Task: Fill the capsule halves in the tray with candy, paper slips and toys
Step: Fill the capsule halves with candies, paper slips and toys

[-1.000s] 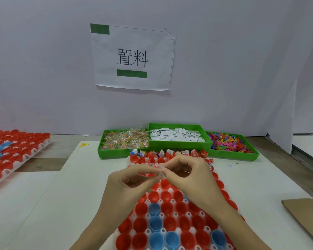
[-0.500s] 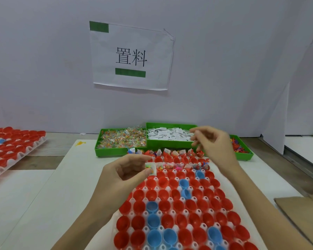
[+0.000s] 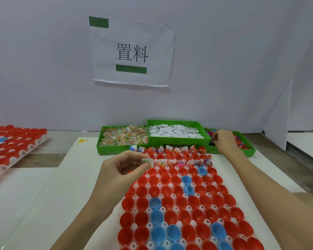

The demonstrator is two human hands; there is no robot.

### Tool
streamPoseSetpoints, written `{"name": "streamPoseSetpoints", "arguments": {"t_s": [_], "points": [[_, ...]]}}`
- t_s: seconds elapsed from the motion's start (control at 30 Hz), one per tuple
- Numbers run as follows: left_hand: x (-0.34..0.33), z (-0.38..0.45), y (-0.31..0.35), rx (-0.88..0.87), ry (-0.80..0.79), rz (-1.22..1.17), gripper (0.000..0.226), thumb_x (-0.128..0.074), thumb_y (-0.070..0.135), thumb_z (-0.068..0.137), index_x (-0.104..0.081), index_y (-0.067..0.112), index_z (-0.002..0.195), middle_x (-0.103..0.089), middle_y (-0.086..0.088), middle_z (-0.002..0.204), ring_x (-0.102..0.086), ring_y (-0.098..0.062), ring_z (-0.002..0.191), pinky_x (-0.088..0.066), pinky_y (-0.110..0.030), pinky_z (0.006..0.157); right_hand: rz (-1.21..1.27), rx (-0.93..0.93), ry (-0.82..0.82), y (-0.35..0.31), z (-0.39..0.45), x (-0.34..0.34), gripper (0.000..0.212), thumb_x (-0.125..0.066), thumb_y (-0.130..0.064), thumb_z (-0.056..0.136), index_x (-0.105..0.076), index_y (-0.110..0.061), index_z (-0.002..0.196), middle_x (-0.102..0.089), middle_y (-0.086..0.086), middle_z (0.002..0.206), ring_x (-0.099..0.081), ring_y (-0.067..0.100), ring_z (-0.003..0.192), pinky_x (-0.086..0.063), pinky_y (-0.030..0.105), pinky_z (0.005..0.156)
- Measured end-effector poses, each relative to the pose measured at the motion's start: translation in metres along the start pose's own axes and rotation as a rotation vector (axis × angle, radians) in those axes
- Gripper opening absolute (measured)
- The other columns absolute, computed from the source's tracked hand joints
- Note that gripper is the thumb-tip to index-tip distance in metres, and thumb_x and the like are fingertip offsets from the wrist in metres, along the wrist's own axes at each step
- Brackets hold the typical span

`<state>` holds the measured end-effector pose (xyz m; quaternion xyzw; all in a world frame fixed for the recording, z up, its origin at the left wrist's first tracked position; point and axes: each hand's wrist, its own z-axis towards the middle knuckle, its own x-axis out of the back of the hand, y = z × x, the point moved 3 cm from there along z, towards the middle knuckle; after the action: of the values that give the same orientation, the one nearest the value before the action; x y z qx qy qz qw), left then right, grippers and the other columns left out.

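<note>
A white-papered wall backs the table, with a printed sign (image 3: 132, 53) taped up above three green bins. Under the person's forearms lies the white tray (image 3: 172, 195) packed with red and blue capsule halves (image 3: 177, 201); only the two rows farthest from the person hold fillings. The left hand (image 3: 123, 170) hovers at the tray's far-left corner, thumb and fingers pinching a small candy packet with a paper slip (image 3: 148, 162). The right hand (image 3: 224, 141) reaches well beyond it into the toy bin (image 3: 249, 150), its fingers curled down among the coloured toys (image 3: 240, 141); whether they grip one I cannot tell. Left of that hand sit the slip bin (image 3: 177, 139) and the candy bin (image 3: 121, 147). Far off beyond the left hand, a second tray (image 3: 13, 147) of capsules lies by itself.
</note>
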<state>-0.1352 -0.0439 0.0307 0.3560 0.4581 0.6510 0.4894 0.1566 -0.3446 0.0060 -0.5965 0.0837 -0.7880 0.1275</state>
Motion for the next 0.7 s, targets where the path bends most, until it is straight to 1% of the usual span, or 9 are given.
{"name": "streamPoseSetpoints", "arguments": {"t_s": [0.07, 0.2, 0.3, 0.37, 0.43, 0.5, 0.57, 0.63, 0.7], "points": [[-0.001, 0.001, 0.0, 0.003, -0.005, -0.003, 0.015, -0.082, 0.025, 0.075, -0.081, 0.029, 0.09, -0.079, 0.004, 0.092, -0.075, -0.012, 0.09, -0.056, -0.013, 0.077, -0.017, -0.012, 0.016, 0.001, 0.001, 0.0, 0.007, -0.069, 0.001, 0.091, -0.076, 0.003, 0.091, -0.074, 0.021, 0.095, -0.07, 0.033, 0.089, -0.06, 0.046, 0.083], [-0.001, 0.001, -0.002, 0.006, -0.003, 0.004, 0.015, -0.082, 0.026, 0.075, -0.081, 0.029, 0.09, -0.079, 0.004, 0.091, -0.075, -0.013, 0.09, -0.057, -0.015, 0.077, -0.047, -0.032, 0.007, 0.005, 0.003, 0.003, 0.013, -0.073, -0.003, 0.089, -0.072, 0.008, 0.082, -0.073, 0.021, 0.082, -0.071, 0.033, 0.08, -0.061, 0.046, 0.074], [-0.001, 0.001, -0.004, 0.011, 0.002, 0.012, 0.015, -0.082, 0.025, 0.075, -0.081, 0.027, 0.089, -0.079, 0.004, 0.091, -0.075, -0.013, 0.09, -0.057, -0.015, 0.078, -0.059, -0.051, 0.032, 0.008, 0.0, 0.006, 0.01, -0.072, 0.0, 0.089, -0.066, 0.007, 0.093, -0.069, 0.024, 0.093, -0.067, 0.038, 0.087, -0.057, 0.044, 0.074], [-0.001, 0.001, -0.006, 0.018, 0.003, 0.018, 0.013, -0.082, 0.021, 0.077, -0.081, 0.026, 0.09, -0.079, 0.003, 0.092, -0.075, -0.014, 0.09, -0.058, -0.016, 0.078, -0.072, -0.06, 0.069, 0.01, -0.002, 0.01, 0.008, -0.066, 0.003, 0.092, -0.064, 0.007, 0.098, -0.067, 0.027, 0.097, -0.065, 0.041, 0.088, -0.052, 0.042, 0.071], [0.0, 0.002, -0.007, 0.022, 0.005, 0.028, 0.014, -0.082, 0.017, 0.08, -0.081, 0.027, 0.09, -0.079, 0.003, 0.092, -0.075, -0.015, 0.091, -0.058, -0.016, 0.079, -0.031, -0.044, 0.152, 0.007, -0.005, 0.018, 0.01, -0.06, 0.002, 0.097, -0.065, 0.008, 0.103, -0.068, 0.029, 0.099, -0.065, 0.042, 0.089, -0.055, 0.046, 0.075], [0.002, 0.003, -0.008, 0.021, 0.014, 0.042, 0.014, -0.082, 0.017, 0.081, -0.081, 0.028, 0.09, -0.079, 0.003, 0.092, -0.075, -0.014, 0.09, -0.057, -0.016, 0.079, 0.137, 0.005, 0.269, -0.001, -0.013, 0.029, 0.016, -0.06, -0.005, 0.1, -0.067, 0.006, 0.11, -0.071, 0.024, 0.101, -0.067, 0.037, 0.091, -0.056, 0.048, 0.082], [0.004, 0.004, -0.008, 0.018, 0.026, 0.073, 0.014, -0.083, 0.021, 0.08, -0.081, 0.031, 0.09, -0.079, 0.005, 0.09, -0.075, -0.013, 0.088, -0.057, -0.016, 0.077, 0.357, 0.056, 0.358, -0.015, -0.028, 0.044, 0.015, -0.061, -0.008, 0.1, -0.068, 0.0, 0.11, -0.071, 0.015, 0.1, -0.067, 0.027, 0.09, -0.055, 0.039, 0.081], [0.005, 0.004, -0.01, 0.021, 0.028, 0.086, 0.013, -0.083, 0.023, 0.08, -0.08, 0.033, 0.088, -0.079, 0.006, 0.089, -0.075, -0.012, 0.085, -0.057, -0.016, 0.075, 0.549, 0.071, 0.351, -0.03, -0.048, 0.054, 0.014, -0.064, -0.012, 0.099, -0.07, -0.005, 0.109, -0.07, 0.005, 0.097, -0.065, 0.019, 0.09, -0.052, 0.03, 0.08], [0.004, 0.004, -0.01, 0.019, 0.014, 0.063, 0.013, -0.082, 0.025, 0.078, -0.08, 0.033, 0.088, -0.079, 0.005, 0.089, -0.076, -0.013, 0.085, -0.057, -0.016, 0.075, 0.722, 0.05, 0.288, -0.043, -0.071, 0.061, 0.016, -0.066, -0.017, 0.098, -0.072, -0.009, 0.11, -0.071, -0.002, 0.096, -0.066, 0.013, 0.089, -0.052, 0.023, 0.08]]}}
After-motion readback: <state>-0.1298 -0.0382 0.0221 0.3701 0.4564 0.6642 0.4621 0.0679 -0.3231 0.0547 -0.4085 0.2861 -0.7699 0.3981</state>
